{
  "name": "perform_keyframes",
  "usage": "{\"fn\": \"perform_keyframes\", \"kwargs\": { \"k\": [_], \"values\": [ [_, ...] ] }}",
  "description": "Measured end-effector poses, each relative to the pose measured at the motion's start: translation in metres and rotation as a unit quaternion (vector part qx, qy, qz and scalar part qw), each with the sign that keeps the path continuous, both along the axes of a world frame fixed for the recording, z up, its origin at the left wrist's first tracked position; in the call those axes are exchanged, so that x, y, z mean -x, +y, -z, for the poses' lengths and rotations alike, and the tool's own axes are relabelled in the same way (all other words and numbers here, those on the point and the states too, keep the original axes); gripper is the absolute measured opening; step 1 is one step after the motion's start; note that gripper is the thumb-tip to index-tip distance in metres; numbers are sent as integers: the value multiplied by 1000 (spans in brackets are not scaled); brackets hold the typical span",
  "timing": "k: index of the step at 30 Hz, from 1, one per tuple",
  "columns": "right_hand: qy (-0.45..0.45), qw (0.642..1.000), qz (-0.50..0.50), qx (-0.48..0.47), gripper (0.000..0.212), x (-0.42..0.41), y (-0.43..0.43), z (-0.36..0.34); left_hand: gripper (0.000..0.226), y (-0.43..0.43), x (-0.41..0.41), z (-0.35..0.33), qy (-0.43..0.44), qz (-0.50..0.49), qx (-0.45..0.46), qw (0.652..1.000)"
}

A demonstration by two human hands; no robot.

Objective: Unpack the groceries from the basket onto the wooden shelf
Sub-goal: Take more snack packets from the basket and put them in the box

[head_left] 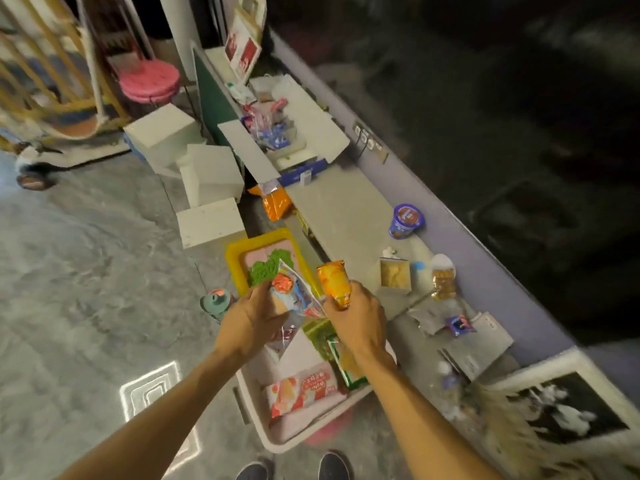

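Left hand (251, 320): I pinch pouch (294, 292) edge; likely light, slippery.
Right hand (358, 318): I wrap orange pack (333, 279) base; likely soft, crushable.

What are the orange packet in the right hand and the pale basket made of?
The orange snack packet, gripped by the right hand, looks like glossy plastic film: it shines and crinkles. The pale basket seems smooth moulded plastic, judging by its rounded rim.

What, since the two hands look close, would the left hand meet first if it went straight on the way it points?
Most likely the orange packet held by the right hand; the left hand, gripping a blue packet, points toward it. Depth is unclear, so it could pass by.
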State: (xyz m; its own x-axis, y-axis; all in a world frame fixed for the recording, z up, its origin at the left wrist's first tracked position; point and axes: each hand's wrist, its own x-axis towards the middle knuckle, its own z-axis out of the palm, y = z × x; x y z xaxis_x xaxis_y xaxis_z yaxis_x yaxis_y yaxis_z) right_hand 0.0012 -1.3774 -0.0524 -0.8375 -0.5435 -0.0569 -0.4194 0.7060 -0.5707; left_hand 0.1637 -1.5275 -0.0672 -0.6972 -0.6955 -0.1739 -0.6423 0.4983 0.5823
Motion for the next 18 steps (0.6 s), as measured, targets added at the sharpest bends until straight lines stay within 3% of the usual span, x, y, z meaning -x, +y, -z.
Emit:
{"fn": "perform_keyframes", "kwargs": {
  "k": [5,8,18],
  "values": [
    [41,998,35,42,40,-3,35,-132,78,6,9,-128,81,34,4,996],
    [109,992,61,29,41,-11,74,-200,77,12,10,-191,119,79,-1,990],
    [194,945,261,43,39,-66,251,-342,65,119,56,-334,213,275,5,938]
  ]
}}
